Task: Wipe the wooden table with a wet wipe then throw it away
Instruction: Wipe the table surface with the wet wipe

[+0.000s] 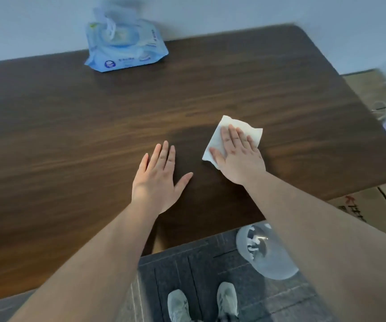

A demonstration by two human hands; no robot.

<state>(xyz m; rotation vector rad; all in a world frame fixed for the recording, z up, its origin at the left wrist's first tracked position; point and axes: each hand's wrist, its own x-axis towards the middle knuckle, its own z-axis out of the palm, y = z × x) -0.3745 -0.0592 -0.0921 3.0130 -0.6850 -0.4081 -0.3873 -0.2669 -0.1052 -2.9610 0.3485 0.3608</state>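
A dark wooden table (94, 126) fills most of the head view. A white wet wipe (236, 129) lies spread flat on it, right of centre. My right hand (238, 154) presses down on the wipe with flat fingers, covering its near half. My left hand (161, 180) rests palm down on the bare wood just to the left, fingers apart, holding nothing. A blue pack of wet wipes (125, 47) sits at the table's far edge with its lid flipped up.
A bin lined with a clear bag (264, 254) stands on the grey floor below the table's near right corner, partly behind my right forearm. Cardboard boxes (373, 205) stand to the right of the table. My shoes (201, 305) are at the bottom. A pale wall runs behind.
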